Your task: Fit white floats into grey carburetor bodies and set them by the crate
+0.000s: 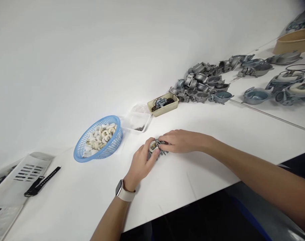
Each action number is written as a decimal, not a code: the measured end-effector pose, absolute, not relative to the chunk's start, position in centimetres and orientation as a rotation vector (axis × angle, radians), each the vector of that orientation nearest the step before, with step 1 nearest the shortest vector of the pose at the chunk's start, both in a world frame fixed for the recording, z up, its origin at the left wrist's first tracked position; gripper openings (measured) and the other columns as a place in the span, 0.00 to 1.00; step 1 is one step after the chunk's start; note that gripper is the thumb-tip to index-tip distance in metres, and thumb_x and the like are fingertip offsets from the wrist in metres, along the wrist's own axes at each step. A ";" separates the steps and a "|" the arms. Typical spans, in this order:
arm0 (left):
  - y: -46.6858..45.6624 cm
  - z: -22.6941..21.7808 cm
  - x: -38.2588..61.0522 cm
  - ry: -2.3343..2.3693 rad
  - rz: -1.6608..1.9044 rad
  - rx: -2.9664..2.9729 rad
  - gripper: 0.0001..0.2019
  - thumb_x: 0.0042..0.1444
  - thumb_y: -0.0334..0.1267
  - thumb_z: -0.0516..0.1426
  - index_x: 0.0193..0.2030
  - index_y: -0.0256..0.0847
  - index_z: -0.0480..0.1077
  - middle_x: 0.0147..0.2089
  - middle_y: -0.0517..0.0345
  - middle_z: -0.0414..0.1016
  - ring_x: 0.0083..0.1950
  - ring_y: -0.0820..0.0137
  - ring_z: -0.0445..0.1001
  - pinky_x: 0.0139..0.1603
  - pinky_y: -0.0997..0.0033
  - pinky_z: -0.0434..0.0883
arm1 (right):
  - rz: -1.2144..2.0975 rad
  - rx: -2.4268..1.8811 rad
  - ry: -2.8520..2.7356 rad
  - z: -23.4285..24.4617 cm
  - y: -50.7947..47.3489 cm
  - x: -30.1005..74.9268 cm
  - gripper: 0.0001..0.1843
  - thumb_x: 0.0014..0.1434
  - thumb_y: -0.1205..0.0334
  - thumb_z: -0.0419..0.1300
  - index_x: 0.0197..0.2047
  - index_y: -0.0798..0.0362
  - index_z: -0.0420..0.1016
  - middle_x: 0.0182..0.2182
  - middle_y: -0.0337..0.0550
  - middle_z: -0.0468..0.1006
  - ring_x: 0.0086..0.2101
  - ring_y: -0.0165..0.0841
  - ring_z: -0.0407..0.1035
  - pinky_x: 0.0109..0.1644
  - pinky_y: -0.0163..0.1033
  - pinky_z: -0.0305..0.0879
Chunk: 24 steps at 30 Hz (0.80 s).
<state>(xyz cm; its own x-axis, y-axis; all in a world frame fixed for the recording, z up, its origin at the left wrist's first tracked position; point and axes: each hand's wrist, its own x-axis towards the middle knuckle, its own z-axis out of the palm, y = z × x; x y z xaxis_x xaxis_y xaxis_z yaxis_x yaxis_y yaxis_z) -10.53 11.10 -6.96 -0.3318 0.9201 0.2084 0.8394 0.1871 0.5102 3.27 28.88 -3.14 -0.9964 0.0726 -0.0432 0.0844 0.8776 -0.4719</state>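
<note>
A small grey metal carburetor body (163, 152) with a white float (152, 146) and brass parts on top rests on the white table in front of me. My left hand (143, 160) grips it from the near left, thumb and fingers curled round its edge. From the right, my right hand (179, 140) has its fingertips pressed together on the top of the body. Whatever those right fingertips hold, if anything, is hidden. A pale-strapped watch (124, 191) sits on my left wrist.
A blue basket (79, 149) of white floats stands to the left. Behind are a white tray (139, 118) of small pins and a cream tray (165, 109) of black rings. Grey castings (202, 83) are piled at back right. A black watch (42, 182) lies beside a white crate (33, 167).
</note>
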 end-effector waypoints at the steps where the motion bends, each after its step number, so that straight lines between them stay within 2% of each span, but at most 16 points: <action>1: 11.1 -7.0 -10.5 2.304 0.837 1.723 0.20 0.70 0.51 0.48 0.64 0.48 0.59 0.48 0.55 0.78 0.43 0.63 0.76 0.45 0.65 0.69 | -0.764 0.117 3.027 -3.2 28.9 3.2 0.18 0.68 0.50 0.46 0.35 0.52 0.68 0.31 0.44 0.74 0.31 0.35 0.66 0.34 0.39 0.52; 7: 11.1 -6.8 -10.5 2.291 0.849 1.736 0.21 0.70 0.50 0.47 0.65 0.47 0.59 0.51 0.53 0.78 0.46 0.62 0.76 0.48 0.64 0.69 | -0.747 0.098 3.088 -3.5 29.1 3.0 0.16 0.67 0.52 0.48 0.32 0.52 0.68 0.30 0.43 0.75 0.31 0.35 0.67 0.35 0.39 0.52; 14: 11.1 -6.6 -10.3 2.285 0.865 1.731 0.21 0.70 0.50 0.48 0.65 0.47 0.60 0.50 0.52 0.78 0.46 0.61 0.76 0.47 0.64 0.70 | -0.779 0.123 3.124 -3.2 29.1 2.9 0.12 0.65 0.54 0.51 0.41 0.50 0.73 0.35 0.44 0.78 0.36 0.38 0.69 0.37 0.39 0.54; 24: 11.1 -6.4 -10.2 2.279 0.870 1.736 0.19 0.70 0.48 0.48 0.64 0.48 0.60 0.50 0.55 0.78 0.47 0.62 0.76 0.46 0.66 0.68 | -0.814 0.123 3.165 -3.0 29.0 3.0 0.10 0.62 0.56 0.53 0.39 0.49 0.72 0.35 0.41 0.77 0.34 0.36 0.68 0.36 0.37 0.53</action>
<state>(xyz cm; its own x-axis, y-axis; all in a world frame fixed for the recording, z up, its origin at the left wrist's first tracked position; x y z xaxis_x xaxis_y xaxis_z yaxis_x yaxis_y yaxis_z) -10.17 11.09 -6.45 -0.3207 0.9205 0.2230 0.8351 0.1637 0.5253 3.01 28.98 -2.96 -0.9890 0.1043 0.1054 0.0405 0.8738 -0.4846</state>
